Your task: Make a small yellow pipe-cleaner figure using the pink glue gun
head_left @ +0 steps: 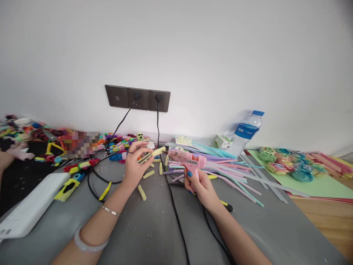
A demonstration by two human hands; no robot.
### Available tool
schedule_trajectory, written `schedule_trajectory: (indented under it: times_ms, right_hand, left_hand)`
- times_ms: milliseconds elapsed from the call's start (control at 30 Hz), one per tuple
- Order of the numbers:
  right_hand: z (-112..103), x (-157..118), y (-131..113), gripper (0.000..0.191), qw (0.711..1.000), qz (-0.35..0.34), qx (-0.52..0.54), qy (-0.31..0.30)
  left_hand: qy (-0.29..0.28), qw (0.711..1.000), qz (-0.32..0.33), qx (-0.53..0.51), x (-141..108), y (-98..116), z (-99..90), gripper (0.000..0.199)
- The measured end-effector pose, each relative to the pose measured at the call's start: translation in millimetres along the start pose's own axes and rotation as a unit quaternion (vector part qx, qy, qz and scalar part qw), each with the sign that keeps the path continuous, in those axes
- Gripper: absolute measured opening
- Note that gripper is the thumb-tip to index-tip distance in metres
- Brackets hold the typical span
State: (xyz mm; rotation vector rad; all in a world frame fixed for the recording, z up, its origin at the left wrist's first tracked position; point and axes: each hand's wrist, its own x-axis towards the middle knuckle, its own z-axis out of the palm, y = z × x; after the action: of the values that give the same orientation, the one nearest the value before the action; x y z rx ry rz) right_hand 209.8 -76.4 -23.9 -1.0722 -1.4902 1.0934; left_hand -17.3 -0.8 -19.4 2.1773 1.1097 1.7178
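My right hand point(200, 184) is closed around the handle of a pink hot glue gun point(190, 159), whose nozzle points left. In the fingertips of my left hand point(139, 162) is a pale yellow fuzzy piece point(159, 151), pinched, with its far end close to the nozzle. Whether nozzle and piece touch, I cannot tell. Several similar short yellow pieces point(141, 192) lie on the grey table below and between my hands. Thin stems seem to run back from the held piece under my left fingers.
Pastel pipe cleaners point(228, 173) lie right of the glue gun, near a water bottle point(245, 132). Black cables point(172, 198) cross the table from wall sockets point(138, 98). Left are colourful fuzzy figures point(68, 186), a white power strip point(35, 204) and another person's hand point(5, 160).
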Motion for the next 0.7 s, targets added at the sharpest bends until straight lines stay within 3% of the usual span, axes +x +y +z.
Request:
schedule_trajectory:
  times_ms: [467, 700]
  right_hand:
    - [-7, 0, -2, 0.043, 0.998, 0.027, -0.039, 0.035]
    - [-45, 1, -32, 0.051, 0.996, 0.057, 0.020, 0.063]
  left_hand:
    - [-0.003, 1.000, 0.008, 0.011, 1, -2, -1.6, 0.007]
    - [-0.005, 1.000, -0.017, 0.000, 0, -6, -1.4, 0.004]
